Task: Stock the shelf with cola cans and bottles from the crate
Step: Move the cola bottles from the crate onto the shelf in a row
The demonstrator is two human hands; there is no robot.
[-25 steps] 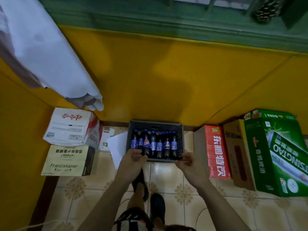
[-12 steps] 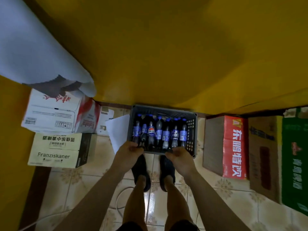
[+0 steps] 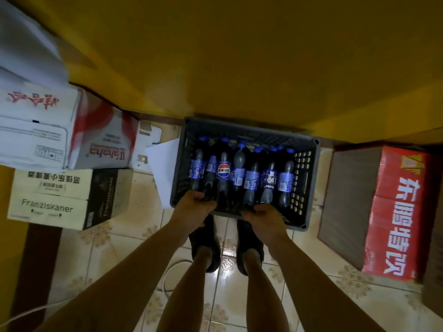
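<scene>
Fingers [image 3: 205,199] of left hand [image 3: 191,208] and right hand [image 3: 263,216] grip the crate [image 3: 305,168] rim, far edge by yellow wall [image 3: 239,68].

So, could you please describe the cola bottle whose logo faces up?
Find the dark grey plastic crate on the tiled floor. Of its blue-capped cola bottles, it is third from the left. Only its label shows a round red-white-blue logo.

Both arms reach down, the left hand [image 3: 195,207] and right hand [image 3: 263,216] side by side — fingers curled over the near rim of the crate [image 3: 305,178].
</scene>
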